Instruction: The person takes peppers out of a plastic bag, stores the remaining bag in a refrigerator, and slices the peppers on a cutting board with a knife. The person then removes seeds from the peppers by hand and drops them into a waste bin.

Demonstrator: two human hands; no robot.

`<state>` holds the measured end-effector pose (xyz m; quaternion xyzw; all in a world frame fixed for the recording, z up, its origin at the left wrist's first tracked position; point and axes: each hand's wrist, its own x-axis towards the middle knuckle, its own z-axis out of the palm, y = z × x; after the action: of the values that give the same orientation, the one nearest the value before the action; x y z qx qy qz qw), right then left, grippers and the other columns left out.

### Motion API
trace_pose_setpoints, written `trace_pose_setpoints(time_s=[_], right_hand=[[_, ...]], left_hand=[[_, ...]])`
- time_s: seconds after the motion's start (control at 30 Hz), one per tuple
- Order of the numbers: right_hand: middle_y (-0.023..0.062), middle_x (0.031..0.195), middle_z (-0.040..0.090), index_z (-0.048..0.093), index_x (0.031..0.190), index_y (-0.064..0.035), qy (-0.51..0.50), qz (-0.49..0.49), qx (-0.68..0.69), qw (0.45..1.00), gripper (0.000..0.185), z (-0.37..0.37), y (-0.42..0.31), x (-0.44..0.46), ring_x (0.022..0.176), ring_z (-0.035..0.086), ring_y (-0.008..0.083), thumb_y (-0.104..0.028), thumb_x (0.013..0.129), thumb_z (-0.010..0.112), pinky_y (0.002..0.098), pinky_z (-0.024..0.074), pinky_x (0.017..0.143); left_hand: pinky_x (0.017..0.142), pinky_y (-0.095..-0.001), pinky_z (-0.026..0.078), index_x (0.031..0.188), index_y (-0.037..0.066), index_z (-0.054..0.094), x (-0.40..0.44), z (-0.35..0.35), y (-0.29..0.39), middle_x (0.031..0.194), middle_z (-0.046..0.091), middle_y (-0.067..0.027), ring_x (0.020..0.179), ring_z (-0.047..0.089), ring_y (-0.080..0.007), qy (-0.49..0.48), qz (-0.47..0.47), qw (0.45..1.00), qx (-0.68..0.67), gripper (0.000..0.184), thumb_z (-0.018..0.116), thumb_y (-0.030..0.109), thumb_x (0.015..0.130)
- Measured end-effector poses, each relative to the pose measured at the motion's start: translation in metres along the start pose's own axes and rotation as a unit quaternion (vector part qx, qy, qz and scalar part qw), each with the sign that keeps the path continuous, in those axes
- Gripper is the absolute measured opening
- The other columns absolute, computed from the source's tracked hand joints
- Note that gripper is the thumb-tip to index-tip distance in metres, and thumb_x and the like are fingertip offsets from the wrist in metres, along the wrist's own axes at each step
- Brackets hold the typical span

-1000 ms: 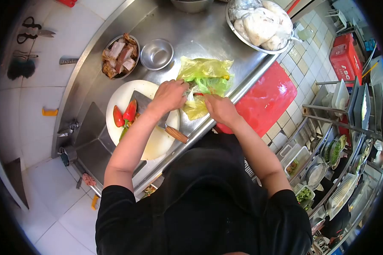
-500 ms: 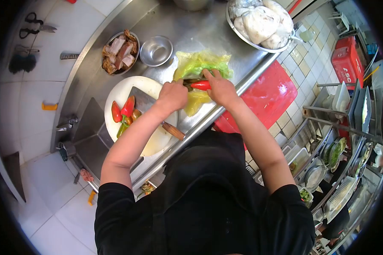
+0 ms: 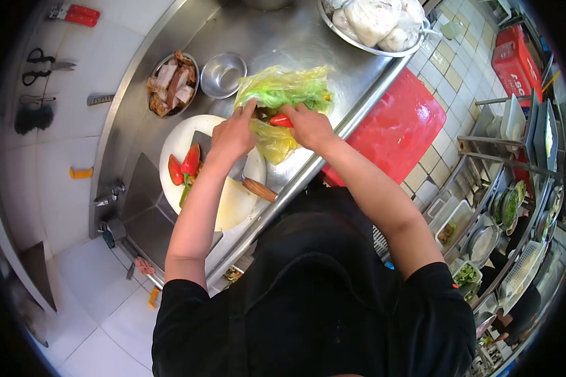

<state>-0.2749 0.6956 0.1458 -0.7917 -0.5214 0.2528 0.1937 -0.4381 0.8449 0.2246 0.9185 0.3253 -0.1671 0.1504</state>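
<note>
On the steel counter lies a thin yellow-green plastic bag [image 3: 283,88] with its mouth spread. My left hand [image 3: 234,133] pinches the bag's left edge. At the right side of the opening, my right hand [image 3: 309,127] has its fingers closed on the bag's edge. Between the hands a red pepper [image 3: 281,120] shows at the opening, beside darker pieces too small to tell. To the left, a round white cutting board [image 3: 170,144] bears red peppers [image 3: 190,159] and a cleaver [image 3: 260,189] with a wooden handle.
A bowl of meat pieces [image 3: 173,85] and a small steel bowl [image 3: 223,75] stand behind the board. A large bowl of bagged white items [image 3: 383,25] is at the back right. A red lid-like surface [image 3: 393,129] lies beyond the counter edge. A sink [image 3: 148,213] is at left.
A red pepper has come into view at the bag's opening. The upper part of the bag has been folded back, and my hands have moved apart and closed again on its edges.
</note>
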Motion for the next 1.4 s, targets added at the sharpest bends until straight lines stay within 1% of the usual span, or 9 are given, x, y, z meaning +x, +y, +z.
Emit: trace_pose_setpoints(time_s=[0.4, 0.47, 0.6, 0.83, 1.13, 1.2, 1.27, 1.33, 1.4], right_hand=[[0.0201, 0.140, 0.057, 0.060, 0.144, -0.0085, 0.073, 0.063, 0.112, 0.989, 0.058, 0.007, 0.026, -0.043, 0.113, 0.071, 0.0370, -0.019, 0.089, 0.076, 0.0444, 0.0605, 0.094], [0.0218, 0.134, 0.061, 0.060, 0.139, -0.0015, 0.205, 0.024, 0.295, 0.933, 0.056, 0.014, 0.035, -0.047, 0.105, 0.072, 0.0358, -0.017, 0.087, 0.075, 0.0422, 0.0582, 0.093], [0.0086, 0.134, 0.063, 0.057, 0.144, -0.0040, 0.127, 0.137, 0.604, 0.775, 0.051, -0.023, 0.020, -0.068, 0.102, 0.069, 0.0179, -0.013, 0.096, 0.070, 0.0327, 0.0564, 0.089], [0.0092, 0.134, 0.065, 0.054, 0.148, -0.0012, 0.200, 0.052, 0.603, 0.770, 0.049, -0.020, 0.010, -0.082, 0.128, 0.060, 0.0191, -0.016, 0.105, 0.072, 0.0366, 0.0494, 0.108], [0.0118, 0.139, 0.064, 0.050, 0.154, 0.0007, 0.114, -0.035, 0.627, 0.769, 0.056, -0.033, -0.033, -0.098, 0.129, 0.061, 0.0209, -0.018, 0.106, 0.072, 0.0380, 0.0474, 0.112], [0.0114, 0.141, 0.064, 0.050, 0.156, 0.0004, 0.096, -0.043, 0.601, 0.792, 0.057, -0.041, -0.035, -0.097, 0.129, 0.061, 0.0211, -0.020, 0.107, 0.071, 0.0387, 0.0474, 0.112], [0.0140, 0.147, 0.061, 0.052, 0.157, -0.0028, 0.076, -0.041, 0.552, 0.830, 0.061, -0.054, -0.042, -0.099, 0.129, 0.061, 0.0238, -0.025, 0.104, 0.074, 0.0405, 0.0466, 0.113], [0.0233, 0.160, 0.049, 0.043, 0.165, -0.0092, 0.188, -0.097, 0.255, 0.944, 0.086, -0.040, -0.033, -0.090, 0.133, 0.062, 0.0317, -0.031, 0.092, 0.085, 0.0442, 0.0474, 0.113], [0.0278, 0.163, 0.042, 0.036, 0.168, -0.0113, 0.192, -0.064, 0.071, 0.977, 0.102, -0.025, -0.043, -0.085, 0.134, 0.060, 0.0376, -0.032, 0.084, 0.089, 0.0469, 0.0471, 0.114]], left_hand=[[0.104, -0.0530, 0.055, 0.167, 0.018, 0.034, -0.049, 0.001, 0.002, 0.143, 0.066, -0.0214, 0.124, 0.068, -0.0431, -0.028, 0.027, 0.998, -0.050, 0.096, 0.081, 0.014, 0.084], [0.102, -0.0508, 0.056, 0.159, 0.015, 0.046, -0.053, 0.006, 0.002, 0.138, 0.068, -0.0197, 0.118, 0.070, -0.0419, 0.045, 0.043, 0.992, -0.111, 0.080, 0.080, 0.012, 0.086], [0.097, -0.0461, 0.058, 0.147, 0.011, 0.059, -0.040, 0.009, 0.001, 0.132, 0.069, -0.0167, 0.110, 0.072, -0.0374, 0.174, 0.097, 0.956, -0.214, 0.063, 0.081, 0.011, 0.088], [0.094, -0.0401, 0.058, 0.140, 0.009, 0.065, -0.028, 0.010, 0.029, 0.134, 0.069, -0.0132, 0.106, 0.073, -0.0275, 0.161, 0.159, 0.898, -0.376, 0.055, 0.083, 0.012, 0.088], [0.113, -0.0406, 0.052, 0.153, 0.002, 0.055, -0.055, 0.018, 0.060, 0.142, 0.068, -0.0145, 0.128, 0.068, -0.0260, 0.130, 0.203, 0.859, -0.452, 0.071, 0.087, 0.018, 0.091], [0.110, -0.0394, 0.055, 0.151, -0.002, 0.055, -0.063, 0.022, 0.050, 0.139, 0.069, -0.0178, 0.125, 0.070, -0.0248, 0.114, 0.197, 0.812, -0.538, 0.064, 0.081, 0.021, 0.097], [0.100, -0.0364, 0.060, 0.141, -0.005, 0.061, -0.067, 0.028, 0.026, 0.132, 0.071, -0.0215, 0.110, 0.074, -0.0207, -0.019, 0.108, 0.560, -0.821, 0.052, 0.073, 0.026, 0.102], [0.097, -0.0369, 0.061, 0.139, -0.006, 0.062, -0.082, 0.022, 0.001, 0.127, 0.073, -0.0233, 0.107, 0.074, -0.0203, -0.006, 0.126, 0.535, -0.836, 0.049, 0.066, 0.029, 0.106], [0.095, -0.0375, 0.062, 0.140, -0.007, 0.061, -0.095, 0.028, -0.021, 0.123, 0.074, -0.0225, 0.101, 0.076, -0.0211, -0.004, 0.091, 0.464, -0.881, 0.051, 0.064, 0.031, 0.106]])
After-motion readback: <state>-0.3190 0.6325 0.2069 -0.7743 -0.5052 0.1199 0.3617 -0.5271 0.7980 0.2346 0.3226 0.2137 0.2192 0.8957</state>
